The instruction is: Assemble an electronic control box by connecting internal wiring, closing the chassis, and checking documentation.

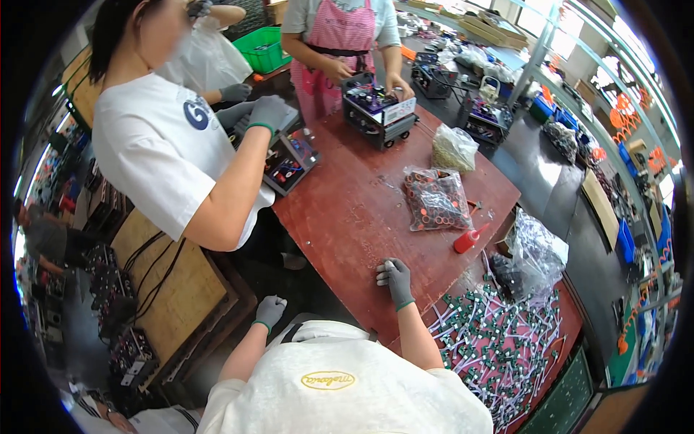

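The grey-gloved left hand [270, 311] and grey-gloved right hand [395, 283] look curled closed; a rightward sweep could scatter the thin green-and-white cable pieces [499, 349].

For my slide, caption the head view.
Gloved right hand over a red table, left hand beyond its edge, red bottle nearby.

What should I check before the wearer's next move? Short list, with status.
1. Left hand and right hand gloved: ok.
2. Right hand, at the red tabletop, empty: cannot tell, curled with palm hidden.
3. Red squeeze bottle apart from right hand: ok.
4. Clear bag of dark and orange rings sealed: cannot tell.
5. Green-ended white leads sorted: not ok, strewn in a loose heap.
6. Nearest co-worker's gloved hand clear of both: ok.
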Demonstrator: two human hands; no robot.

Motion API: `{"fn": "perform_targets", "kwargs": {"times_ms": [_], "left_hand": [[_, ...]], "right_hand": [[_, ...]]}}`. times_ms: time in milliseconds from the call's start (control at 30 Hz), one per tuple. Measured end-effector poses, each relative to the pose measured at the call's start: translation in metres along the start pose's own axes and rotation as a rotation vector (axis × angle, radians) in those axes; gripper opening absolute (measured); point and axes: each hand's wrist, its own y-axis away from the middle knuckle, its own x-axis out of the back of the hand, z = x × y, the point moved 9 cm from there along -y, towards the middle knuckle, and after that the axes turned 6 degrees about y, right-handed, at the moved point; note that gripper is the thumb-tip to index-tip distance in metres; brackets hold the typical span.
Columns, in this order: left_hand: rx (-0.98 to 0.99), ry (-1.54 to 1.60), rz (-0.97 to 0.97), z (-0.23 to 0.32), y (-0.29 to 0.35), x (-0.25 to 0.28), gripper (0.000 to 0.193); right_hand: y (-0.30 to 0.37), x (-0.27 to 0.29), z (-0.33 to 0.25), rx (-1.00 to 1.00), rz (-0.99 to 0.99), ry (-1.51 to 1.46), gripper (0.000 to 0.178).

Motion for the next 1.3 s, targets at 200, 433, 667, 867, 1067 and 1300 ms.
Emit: {"fn": "perform_targets", "kwargs": {"times_ms": [200, 433, 667, 867, 1067, 1300], "left_hand": [[0.077, 0.051, 0.077, -0.037, -0.007, -0.002, 0.029], [0.027, -0.009, 0.109, -0.033, 0.0, 0.003, 0.03], [0.067, -0.049, 0.051, -0.025, 0.0, 0.001, 0.028], [0.071, -0.048, 0.057, -0.036, -0.002, 0.0, 0.03], [0.101, -0.044, 0.038, -0.033, -0.002, -0.002, 0.028], [0.094, -0.048, 0.046, -0.034, -0.002, -0.005, 0.028]], "right_hand": [[0.001, -0.002, 0.0, -0.008, -0.017, 0.009, 0.021], [0.004, -0.002, -0.002, -0.042, -0.013, 0.026, 0.023], [0.001, 0.0, 0.0, -0.04, -0.025, 0.041, 0.025], [0.002, -0.003, -0.002, -0.029, -0.041, 0.032, 0.025], [0.0, -0.001, -0.001, -0.009, -0.031, 0.005, 0.025], [0.001, -0.002, -0.001, -0.021, -0.029, 0.016, 0.025]]}}
